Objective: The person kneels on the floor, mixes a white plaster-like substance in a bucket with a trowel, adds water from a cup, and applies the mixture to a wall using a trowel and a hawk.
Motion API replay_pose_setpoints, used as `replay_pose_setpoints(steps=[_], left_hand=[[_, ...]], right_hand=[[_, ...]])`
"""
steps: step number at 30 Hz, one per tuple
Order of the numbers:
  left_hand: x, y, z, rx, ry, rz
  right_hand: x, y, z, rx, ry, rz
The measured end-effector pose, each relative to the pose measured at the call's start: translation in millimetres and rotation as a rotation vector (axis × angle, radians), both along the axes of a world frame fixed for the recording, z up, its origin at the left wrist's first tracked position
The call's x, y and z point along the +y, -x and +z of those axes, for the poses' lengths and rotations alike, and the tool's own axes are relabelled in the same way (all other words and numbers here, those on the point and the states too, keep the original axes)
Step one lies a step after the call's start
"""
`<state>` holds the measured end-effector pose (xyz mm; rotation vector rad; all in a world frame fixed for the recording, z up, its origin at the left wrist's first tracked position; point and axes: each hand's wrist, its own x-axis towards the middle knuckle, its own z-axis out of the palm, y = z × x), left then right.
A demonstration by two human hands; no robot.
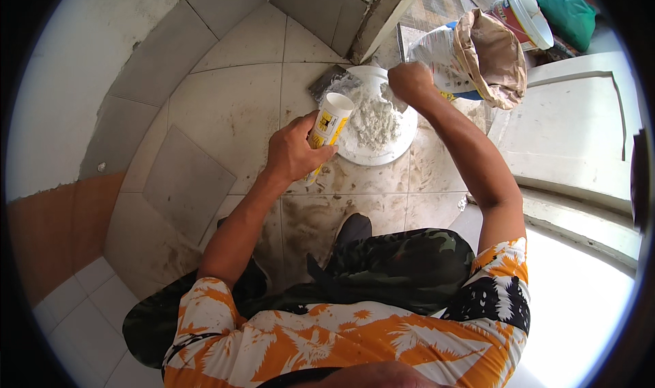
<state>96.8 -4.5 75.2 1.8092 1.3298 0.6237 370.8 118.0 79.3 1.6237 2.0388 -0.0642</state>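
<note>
My left hand [293, 149] is wrapped round a white and yellow tube-shaped container [329, 125], tilted beside a white round basin [409, 132]. Its pale open-looking end points up. Loose white powder [372, 118] lies heaped in the basin. Over the basin's right rim my right hand [411, 84] is closed in a fist. A bit of grey shows under the fist and a thin dark strip above it; what the fingers hold is mostly hidden. A dark flat piece [325, 81] rests at the basin's left edge, partly dusted with powder.
Right of the basin an open brown paper sack [501, 61] leans over. Behind it are a white bucket [522, 20] and a green bag [565, 9]. A loose grey tile [187, 176] lies on the smudged floor at left. A white door panel [566, 129] stands at right.
</note>
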Motion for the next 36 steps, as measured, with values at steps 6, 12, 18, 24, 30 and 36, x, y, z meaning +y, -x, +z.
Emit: replay_pose_setpoints(steps=[6, 12, 18, 24, 30, 36], left_hand=[[-2.4, 3.2, 0.1, -0.002, -0.084, 0.036], [6.6, 1.9, 3.6, -0.014, -0.016, 0.026], [5.3, 14.6, 7.7, -0.041, -0.076, 0.084], [3.0, 18.7, 12.3, -0.075, -0.046, 0.086], [0.5, 25.0, 13.5, -0.062, -0.086, 0.083], [1.6, 21.4, 12.1, -0.049, -0.075, 0.057]], right_hand=[[-22.0, -1.1, -3.9, 0.093, -0.012, 0.12], [-42.5, 14.4, -36.6, 0.018, 0.108, 0.178], [-21.2, 40.4, 12.1, 0.148, 0.122, 0.157], [-0.8, 46.3, -35.5, 0.059, 0.377, -0.018], [7.1, 23.6, -26.2, -0.008, 0.514, -0.29], [1.6, 7.1, -14.5, -0.027, 0.447, -0.325]])
